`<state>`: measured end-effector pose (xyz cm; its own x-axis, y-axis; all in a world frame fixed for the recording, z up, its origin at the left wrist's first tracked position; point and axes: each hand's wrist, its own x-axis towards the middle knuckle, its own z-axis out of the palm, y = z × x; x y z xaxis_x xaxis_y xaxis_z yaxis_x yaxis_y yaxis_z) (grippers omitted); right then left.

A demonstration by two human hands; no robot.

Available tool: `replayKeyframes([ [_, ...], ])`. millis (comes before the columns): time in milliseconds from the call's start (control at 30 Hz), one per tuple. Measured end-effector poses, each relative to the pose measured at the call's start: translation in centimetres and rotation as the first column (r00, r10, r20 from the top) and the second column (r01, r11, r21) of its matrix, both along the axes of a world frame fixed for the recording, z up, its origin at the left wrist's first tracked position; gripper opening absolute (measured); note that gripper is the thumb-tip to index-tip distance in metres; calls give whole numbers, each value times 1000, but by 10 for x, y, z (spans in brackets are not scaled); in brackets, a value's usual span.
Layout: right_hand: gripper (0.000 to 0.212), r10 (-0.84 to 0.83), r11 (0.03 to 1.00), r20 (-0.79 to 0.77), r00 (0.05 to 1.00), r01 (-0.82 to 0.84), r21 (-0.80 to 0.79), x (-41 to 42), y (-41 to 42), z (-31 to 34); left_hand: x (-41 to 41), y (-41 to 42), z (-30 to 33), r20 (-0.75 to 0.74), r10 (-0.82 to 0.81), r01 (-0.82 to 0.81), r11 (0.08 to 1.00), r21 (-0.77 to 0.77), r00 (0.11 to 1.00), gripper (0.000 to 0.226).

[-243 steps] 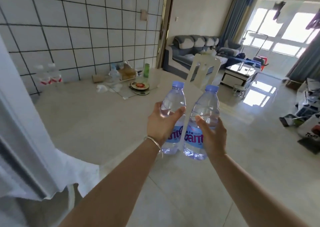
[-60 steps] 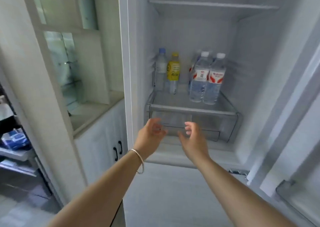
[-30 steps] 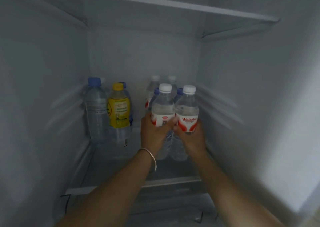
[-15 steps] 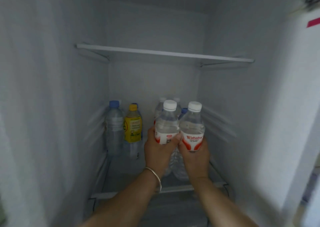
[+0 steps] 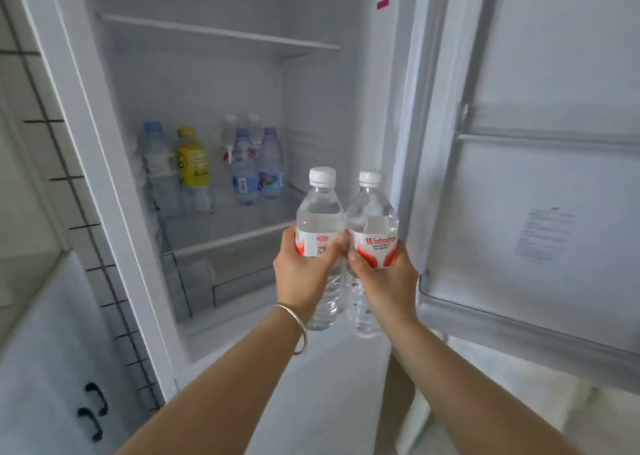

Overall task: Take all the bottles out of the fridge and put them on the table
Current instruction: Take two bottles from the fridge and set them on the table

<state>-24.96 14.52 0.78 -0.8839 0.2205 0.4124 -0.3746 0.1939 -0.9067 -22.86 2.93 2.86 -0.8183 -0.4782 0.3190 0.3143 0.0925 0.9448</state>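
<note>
Gripping one white-capped bottle [image 5: 320, 226] in the left hand [image 5: 304, 274], another [image 5: 372, 232] in the right hand [image 5: 388, 278], just outside the fridge [image 5: 311, 108]. Possibly clipping the open door [image 5: 519, 177] while turning, loosening either wet grip.

light: soft, even, bright | shadows: faint | blur: slight overall | edges: wide-angle bowing

A home kitchen; an open white fridge [image 5: 311, 73] stocked with drink bottles [image 5: 242, 163]; tiled wall [image 5: 20, 90]; white cabinet doors [image 5: 52, 368] with black handles.
</note>
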Motion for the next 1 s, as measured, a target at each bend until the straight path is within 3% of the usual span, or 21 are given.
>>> replayKeyframes([
  [200,49,-241,968,34,970,237,85,88,121,-5,63,110,-17,43,-215,215,977,-7,976,44],
  [500,44,-592,799,54,804,577,169,231,334,-8,164,314,-15,36,-452,453,891,-18,891,40],
  [767,47,-739,661,101,666,687,303,346,516,-25,249,509,-40,108,-631,629,776,57,768,42],
  [1000,48,-797,605,209,567,745,282,361,613,-52,257,616,-57,183,-672,677,735,45,718,40],
])
